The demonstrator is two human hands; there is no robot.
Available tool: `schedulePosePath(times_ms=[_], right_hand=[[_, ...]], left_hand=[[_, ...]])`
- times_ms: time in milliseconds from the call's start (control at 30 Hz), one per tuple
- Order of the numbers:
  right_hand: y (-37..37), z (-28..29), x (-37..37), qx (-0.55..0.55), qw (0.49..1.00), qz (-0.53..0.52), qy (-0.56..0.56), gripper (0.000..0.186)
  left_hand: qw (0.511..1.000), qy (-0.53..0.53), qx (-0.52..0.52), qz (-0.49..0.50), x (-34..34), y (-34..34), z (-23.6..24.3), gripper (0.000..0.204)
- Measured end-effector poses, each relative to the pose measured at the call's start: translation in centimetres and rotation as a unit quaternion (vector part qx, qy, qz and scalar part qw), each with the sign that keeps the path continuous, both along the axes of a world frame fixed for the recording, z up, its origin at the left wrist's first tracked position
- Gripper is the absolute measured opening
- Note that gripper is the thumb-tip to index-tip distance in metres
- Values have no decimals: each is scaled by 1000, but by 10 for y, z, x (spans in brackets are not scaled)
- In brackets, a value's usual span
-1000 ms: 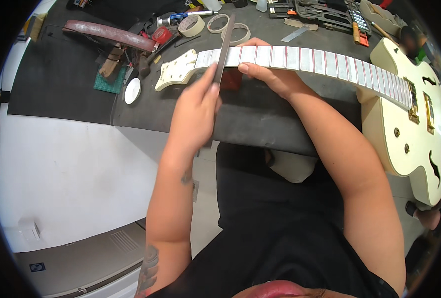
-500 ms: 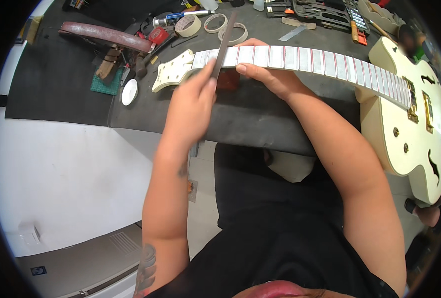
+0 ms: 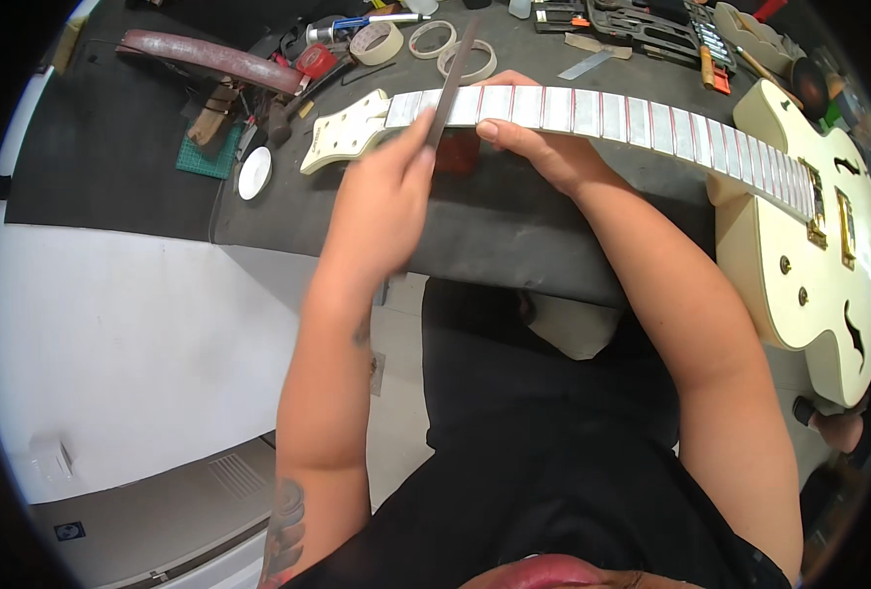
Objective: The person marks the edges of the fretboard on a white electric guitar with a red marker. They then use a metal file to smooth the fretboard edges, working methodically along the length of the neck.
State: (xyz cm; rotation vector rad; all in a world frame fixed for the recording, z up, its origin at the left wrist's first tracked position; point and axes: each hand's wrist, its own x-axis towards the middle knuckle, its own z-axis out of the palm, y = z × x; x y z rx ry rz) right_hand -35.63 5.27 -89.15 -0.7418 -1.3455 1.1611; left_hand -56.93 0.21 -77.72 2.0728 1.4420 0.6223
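A cream electric guitar (image 3: 769, 245) lies across the view, its body at the right and its headstock (image 3: 342, 135) at the left. Along the neck, the fretboard (image 3: 607, 115) looks pale silvery between frets edged with reddish lines. My left hand (image 3: 381, 201), slightly blurred, is closed around the lower end of a long, thin, dark file (image 3: 453, 80). The file slants across the fretboard near the headstock. My right hand (image 3: 548, 157) wraps the neck from below, its thumb on the near edge and fingers showing beyond the far edge.
Masking tape rolls (image 3: 377, 43), a curved reddish block (image 3: 210, 61), a white dish (image 3: 255, 173) and a green mat (image 3: 208, 149) lie on the dark bench (image 3: 288, 221). A tool case (image 3: 642, 34) and a wooden-handled tool (image 3: 707, 69) are at the far right.
The whole view has shifted slightly. The file and my left hand sit a little farther right in the picture, still over the same end of the fretboard. My right hand keeps its hold.
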Motion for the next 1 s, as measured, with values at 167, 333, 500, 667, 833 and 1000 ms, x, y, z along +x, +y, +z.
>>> schedulePosePath(times_ms=[167,333,500,667,833,1000], right_hand=[[-7,-2,5,-5,999,-17,-31,49],[-5,5,8,-38,999,1,-7,48],[-2,1,2,-42,999,13,-3,48],[-2,-4,10,-11,1000,-13,-12,50],[-4,2,7,-32,999,-6,-22,46],[-5,7,3,-33,999,12,-11,45]], left_hand=[[1000,-3,-6,12,-53,-113,-16,56],[999,-33,-24,-1,-21,-37,-4,52],[989,-126,-80,2,1,11,-2,53],[992,-101,-67,26,-54,-112,-21,55],[994,-85,-63,2,-23,-48,-1,54],[998,-49,6,-26,4,11,-4,52]])
